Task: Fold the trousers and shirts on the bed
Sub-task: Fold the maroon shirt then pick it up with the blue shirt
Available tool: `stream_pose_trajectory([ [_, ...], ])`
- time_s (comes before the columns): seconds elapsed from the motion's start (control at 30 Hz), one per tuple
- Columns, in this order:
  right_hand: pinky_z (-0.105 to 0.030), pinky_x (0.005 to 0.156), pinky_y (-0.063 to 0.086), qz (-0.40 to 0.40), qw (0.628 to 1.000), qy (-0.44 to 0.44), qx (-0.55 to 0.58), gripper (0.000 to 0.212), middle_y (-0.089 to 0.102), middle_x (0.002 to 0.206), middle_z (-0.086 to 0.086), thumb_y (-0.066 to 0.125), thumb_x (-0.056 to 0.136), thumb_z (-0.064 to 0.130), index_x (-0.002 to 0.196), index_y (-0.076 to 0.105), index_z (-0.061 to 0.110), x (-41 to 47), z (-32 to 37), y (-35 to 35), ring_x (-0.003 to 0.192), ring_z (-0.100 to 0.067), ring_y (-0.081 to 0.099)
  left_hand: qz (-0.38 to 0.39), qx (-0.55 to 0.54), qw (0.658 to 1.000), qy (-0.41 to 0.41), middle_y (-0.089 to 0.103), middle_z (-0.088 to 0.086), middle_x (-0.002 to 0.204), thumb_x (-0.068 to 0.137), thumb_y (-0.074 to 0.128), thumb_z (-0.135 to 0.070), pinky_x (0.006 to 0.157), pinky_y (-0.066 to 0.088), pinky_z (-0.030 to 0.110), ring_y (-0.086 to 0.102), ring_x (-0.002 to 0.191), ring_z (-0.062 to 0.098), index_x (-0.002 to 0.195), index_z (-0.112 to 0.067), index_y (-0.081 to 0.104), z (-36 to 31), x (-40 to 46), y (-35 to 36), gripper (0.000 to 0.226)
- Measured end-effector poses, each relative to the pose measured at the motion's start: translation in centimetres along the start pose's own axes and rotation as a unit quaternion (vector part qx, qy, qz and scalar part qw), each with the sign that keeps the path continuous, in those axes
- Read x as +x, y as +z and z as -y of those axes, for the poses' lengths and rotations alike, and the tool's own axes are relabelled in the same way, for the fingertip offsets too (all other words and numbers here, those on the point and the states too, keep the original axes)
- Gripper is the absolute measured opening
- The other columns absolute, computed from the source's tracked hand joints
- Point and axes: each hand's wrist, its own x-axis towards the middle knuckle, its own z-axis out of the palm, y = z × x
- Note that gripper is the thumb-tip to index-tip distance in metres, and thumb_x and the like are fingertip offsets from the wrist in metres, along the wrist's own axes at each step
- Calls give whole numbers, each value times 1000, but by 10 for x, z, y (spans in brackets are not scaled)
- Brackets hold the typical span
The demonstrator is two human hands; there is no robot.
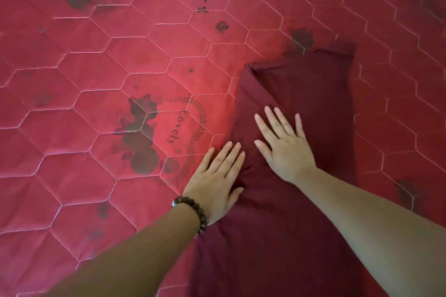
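A dark maroon garment lies as a long narrow strip on the bed, running from the lower middle up to the right of centre, its far end a hemmed edge. Whether it is trousers or a shirt I cannot tell. My left hand, with a brown bead bracelet on the wrist, rests flat with fingers apart on the garment's left edge, partly on the bedcover. My right hand lies flat and spread on the cloth's middle. Neither hand grips anything.
The bed is covered by a red quilted bedcover with hexagon stitching and dark flower prints, including a wreath with the word "Lovely" left of the garment. No other clothes are in view.
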Motion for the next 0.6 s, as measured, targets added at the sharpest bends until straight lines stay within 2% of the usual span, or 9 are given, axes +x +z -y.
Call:
stream_pose_trajectory([
  [0.13, -54, 119, 2, -32, 992, 123, 8, 62, 9, 161, -5, 23, 101, 47, 153, 15, 15, -8, -5, -5, 149, -21, 3, -13, 30, 999, -16, 11, 8, 160, 95, 32, -49, 117, 11, 56, 2, 148, 25, 152, -14, 18, -5, -4, 1, 68],
  [0.27, -53, 118, 10, -62, 993, 91, 45, 62, 14, 160, -7, 26, 99, 43, 151, 20, 9, -54, 33, -6, 148, -21, 9, -10, 39, 999, -7, 15, 12, 159, 94, 35, -44, 118, 13, 51, 7, 148, 25, 150, -5, 21, -22, -17, 3, 70],
  [0.4, -53, 117, 16, -4, 997, 51, 65, 61, 16, 160, -4, 31, 98, 41, 150, 27, 10, -141, 81, 17, 148, -19, 12, 4, 43, 999, 16, 20, 13, 157, 94, 31, -43, 118, 18, 48, 13, 146, 26, 148, -2, 27, -48, -50, 15, 68],
  [0.5, -51, 116, 14, 28, 995, 73, 70, 61, 16, 160, -2, 31, 98, 46, 151, 26, 14, -189, 92, 33, 148, -18, 11, 10, 32, 999, -8, 19, 13, 157, 95, 25, -47, 118, 19, 47, 15, 146, 25, 148, -3, 27, -60, -73, 27, 69],
  [0.6, -51, 117, 10, 31, 989, 129, 72, 62, 18, 159, -3, 26, 98, 49, 152, 21, 17, -217, 80, 38, 148, -20, 10, 4, 19, 999, -35, 21, 12, 157, 93, 28, -50, 117, 17, 48, 15, 146, 24, 148, -4, 26, -60, -89, 36, 72],
])
